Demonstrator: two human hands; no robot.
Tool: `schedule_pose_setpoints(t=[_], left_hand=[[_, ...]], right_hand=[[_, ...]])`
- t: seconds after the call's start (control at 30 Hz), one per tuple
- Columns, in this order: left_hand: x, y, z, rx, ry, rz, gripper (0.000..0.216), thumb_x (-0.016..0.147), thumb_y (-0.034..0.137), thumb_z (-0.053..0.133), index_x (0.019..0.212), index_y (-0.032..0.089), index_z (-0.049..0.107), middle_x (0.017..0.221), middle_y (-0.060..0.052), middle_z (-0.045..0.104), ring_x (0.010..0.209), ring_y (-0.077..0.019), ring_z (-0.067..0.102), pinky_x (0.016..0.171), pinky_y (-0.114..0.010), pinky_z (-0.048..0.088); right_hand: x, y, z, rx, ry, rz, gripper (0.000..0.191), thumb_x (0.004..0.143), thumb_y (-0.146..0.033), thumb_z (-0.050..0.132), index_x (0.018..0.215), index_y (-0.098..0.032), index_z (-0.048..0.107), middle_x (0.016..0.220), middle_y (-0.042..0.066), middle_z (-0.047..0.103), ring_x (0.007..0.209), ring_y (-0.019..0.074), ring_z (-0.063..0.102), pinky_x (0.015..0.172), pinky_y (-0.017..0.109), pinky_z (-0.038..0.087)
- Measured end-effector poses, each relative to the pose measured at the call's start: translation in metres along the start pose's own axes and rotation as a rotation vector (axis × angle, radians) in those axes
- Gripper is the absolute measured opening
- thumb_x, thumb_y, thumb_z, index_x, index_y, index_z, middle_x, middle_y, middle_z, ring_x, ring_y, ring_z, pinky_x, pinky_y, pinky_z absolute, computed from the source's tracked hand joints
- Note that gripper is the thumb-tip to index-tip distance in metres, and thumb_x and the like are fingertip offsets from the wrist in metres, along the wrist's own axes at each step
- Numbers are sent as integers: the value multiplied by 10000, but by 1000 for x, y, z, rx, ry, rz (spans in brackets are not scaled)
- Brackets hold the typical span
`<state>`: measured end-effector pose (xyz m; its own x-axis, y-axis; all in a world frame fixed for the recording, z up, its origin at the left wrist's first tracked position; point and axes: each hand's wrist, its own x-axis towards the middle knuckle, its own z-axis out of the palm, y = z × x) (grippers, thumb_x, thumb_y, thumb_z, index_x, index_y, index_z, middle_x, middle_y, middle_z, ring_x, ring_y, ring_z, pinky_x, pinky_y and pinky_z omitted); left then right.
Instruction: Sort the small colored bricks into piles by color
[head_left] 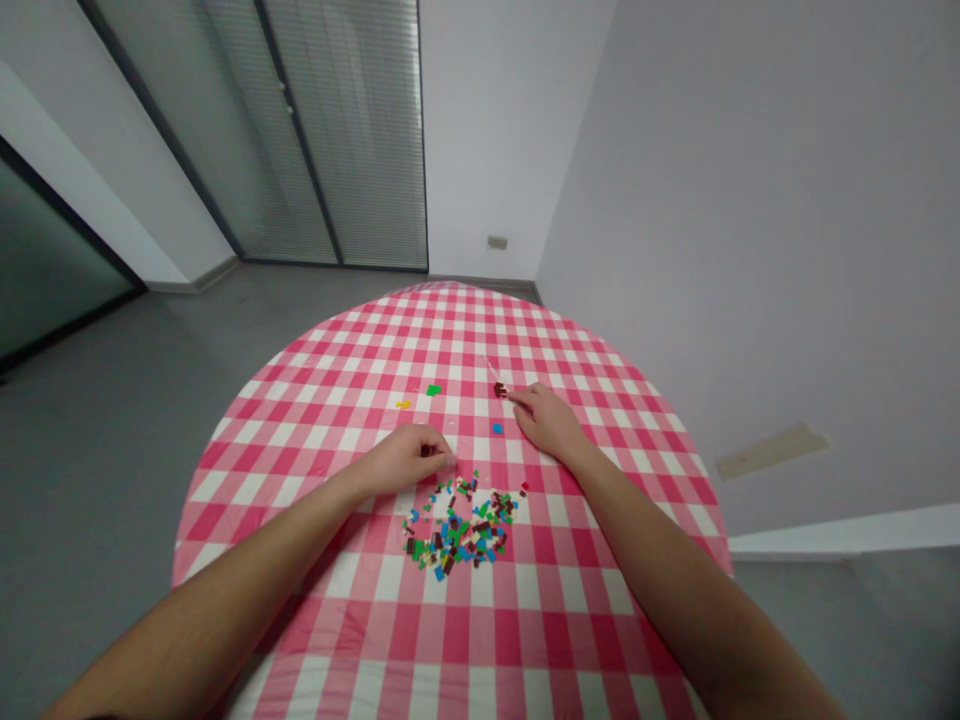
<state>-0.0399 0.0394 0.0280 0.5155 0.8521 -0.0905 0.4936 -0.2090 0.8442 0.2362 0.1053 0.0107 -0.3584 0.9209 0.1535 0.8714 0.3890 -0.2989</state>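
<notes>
My right hand [547,420] reaches over the table with its index finger stretched out. The fingertip touches or nearly touches a small group of dark brown toy bricks [500,390]. Just below that finger lies a blue brick [497,428]. My left hand [409,458] rests to the left of the middle, its fingers curled and the thumb and fingertips close together in a pinch. Anything between them is too small to make out. Close by, in front of it, spreads a loose pile of small toy bricks [457,535] in blue, green, brown and white.
Green bricks [433,390] and a yellow brick [403,405] lie apart, beyond my left hand. A red brick [525,486] sits at the pile's right edge. All rest on a round table with a red-and-white checked tablecloth [337,620]. A wall [750,250] stands at the right.
</notes>
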Motion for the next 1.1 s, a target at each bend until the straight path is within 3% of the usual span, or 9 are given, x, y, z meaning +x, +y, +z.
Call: schedule_pose_setpoints(t=[0.27,0.4,0.5,0.6,0.77,1.1], left_hand=[[-1,1,-2,37,-23,24,227,880,340,600,756,174,693,715,-47,682,683,-164,601,660,-287,470],[-3,6,-4,69,-97,86,172,855,271,596,762,173,703,767,-49,703,715,-168,616,680,-284,469],[-4,8,-6,121,-175,157,132,819,211,596,792,175,721,808,-47,709,726,-166,620,684,-278,461],[-4,4,-10,129,-212,164,147,812,190,578,787,167,721,811,-47,709,720,-160,620,679,-268,453],[-3,-2,-12,129,-211,141,155,795,184,562,778,155,713,812,-50,709,727,-162,631,679,-260,452],[-2,2,-10,177,-211,140,159,797,182,557,735,159,701,787,-44,703,687,-150,607,652,-258,429]], right_hand=[[0,-4,-1,-37,-20,-7,363,1004,-291,456,1292,-239,669,1051,99,610,865,193,592,717,282,438],[-1,-5,-4,-2,4,-21,361,990,-288,475,1280,-210,675,1038,110,612,870,206,601,730,303,461],[-5,-14,-6,117,12,-105,288,948,-266,548,1162,-195,727,1029,104,641,900,205,617,784,318,482],[-14,-32,-10,272,-78,-292,175,898,-243,619,988,-201,763,930,69,703,872,187,638,800,309,484],[-28,-60,-15,303,-363,-485,131,837,-253,696,927,-212,781,844,39,728,771,160,641,710,251,461],[-30,-60,-9,266,-403,-541,140,885,-225,650,919,-207,785,859,45,726,788,163,638,731,262,444]])
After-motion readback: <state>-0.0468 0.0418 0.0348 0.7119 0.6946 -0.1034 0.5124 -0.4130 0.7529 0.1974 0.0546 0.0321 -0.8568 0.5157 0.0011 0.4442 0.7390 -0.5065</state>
